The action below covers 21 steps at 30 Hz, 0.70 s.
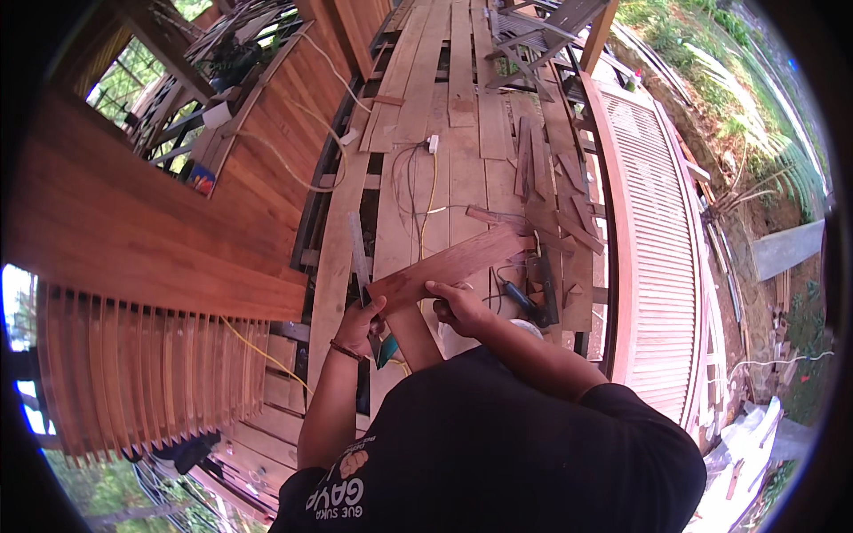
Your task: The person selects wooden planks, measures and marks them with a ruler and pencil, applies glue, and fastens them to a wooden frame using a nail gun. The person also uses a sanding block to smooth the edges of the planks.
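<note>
A reddish-brown wooden board (453,264) lies slantwise before me, its near edge over my bare leg (415,338). My left hand (359,327) is closed at the board's left end, thumb against the wood. From that hand a flat grey metal strip like a ruler (358,253) sticks up past the board's end; its lower part is hidden by the fingers. My right hand (459,307) grips the near edge about mid-length, thumb on top and fingers curled below. A green object (387,350) shows just below my left hand, too covered to name.
Wood offcuts (530,160) and a corded power tool (520,298) lie on the plank deck (404,115) to the right. A power cord with a white socket (433,144) runs ahead. Gaps open between planks. Slatted panels (653,222) stand right; a wooden wall (169,244) rises left.
</note>
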Available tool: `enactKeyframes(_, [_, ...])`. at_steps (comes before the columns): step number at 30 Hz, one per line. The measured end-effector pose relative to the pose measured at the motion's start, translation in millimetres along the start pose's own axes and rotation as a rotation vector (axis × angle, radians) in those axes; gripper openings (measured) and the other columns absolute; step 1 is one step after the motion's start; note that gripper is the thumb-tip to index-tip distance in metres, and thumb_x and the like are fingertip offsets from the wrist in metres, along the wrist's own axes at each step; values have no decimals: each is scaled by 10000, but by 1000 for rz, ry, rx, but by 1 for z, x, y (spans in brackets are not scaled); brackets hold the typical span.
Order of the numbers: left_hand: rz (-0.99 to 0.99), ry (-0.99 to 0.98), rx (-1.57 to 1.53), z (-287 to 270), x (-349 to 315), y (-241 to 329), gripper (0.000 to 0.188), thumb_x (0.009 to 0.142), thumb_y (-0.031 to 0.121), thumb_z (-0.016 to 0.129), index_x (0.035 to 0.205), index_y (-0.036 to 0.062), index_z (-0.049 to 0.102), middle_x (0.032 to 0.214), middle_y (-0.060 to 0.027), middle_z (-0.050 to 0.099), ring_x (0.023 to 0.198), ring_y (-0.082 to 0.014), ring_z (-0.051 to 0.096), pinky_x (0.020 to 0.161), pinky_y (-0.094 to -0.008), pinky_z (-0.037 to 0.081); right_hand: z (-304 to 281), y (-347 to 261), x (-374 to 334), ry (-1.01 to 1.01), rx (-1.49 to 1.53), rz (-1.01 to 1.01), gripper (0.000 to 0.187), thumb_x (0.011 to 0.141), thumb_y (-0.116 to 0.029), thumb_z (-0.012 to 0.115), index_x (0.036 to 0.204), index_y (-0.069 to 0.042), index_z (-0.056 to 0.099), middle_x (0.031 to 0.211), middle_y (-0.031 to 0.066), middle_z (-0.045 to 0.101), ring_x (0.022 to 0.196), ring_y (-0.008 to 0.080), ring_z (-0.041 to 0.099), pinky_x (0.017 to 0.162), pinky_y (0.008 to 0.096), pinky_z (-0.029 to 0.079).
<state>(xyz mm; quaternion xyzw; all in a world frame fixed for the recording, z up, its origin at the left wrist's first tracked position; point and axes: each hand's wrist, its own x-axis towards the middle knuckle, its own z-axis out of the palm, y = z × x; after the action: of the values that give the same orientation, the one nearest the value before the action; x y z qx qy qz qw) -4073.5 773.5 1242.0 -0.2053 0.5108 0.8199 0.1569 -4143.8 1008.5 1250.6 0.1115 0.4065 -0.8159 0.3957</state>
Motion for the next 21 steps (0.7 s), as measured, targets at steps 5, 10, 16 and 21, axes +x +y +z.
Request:
enactKeyframes(5, [-31,-116,64,52,113,96,395,883,320,747,1148,69,596,758,53,564,502,-26,418,460,-197,319,-22,-106,68,13,32,-74,210,950,-252,643,913,-46,626,550,-55,399,430,59,326,406,250,227])
enactKeyframes(10, [-100,-275,157,87,202,133,292,860,212,777,1039,79,588,715,63,509,504,-36,421,465,-212,334,-50,-177,110,91,238,-139,197,957,-296,646,887,-116,608,590,-71,359,464,65,315,431,251,223])
enactKeyframes(16, [-183,-356,262,139,339,159,226,881,125,734,1026,59,574,691,47,505,492,-49,427,452,-214,341,-101,-262,171,356,356,-280,189,933,-270,677,858,-125,583,663,-50,466,467,68,336,426,244,247])
enactKeyframes(21, [-173,-361,322,166,487,204,183,897,135,703,1002,38,589,655,43,509,458,-44,413,424,-213,327,-152,-336,244,534,467,-472,198,926,-282,685,852,-122,596,586,-74,384,433,62,319,406,254,232])
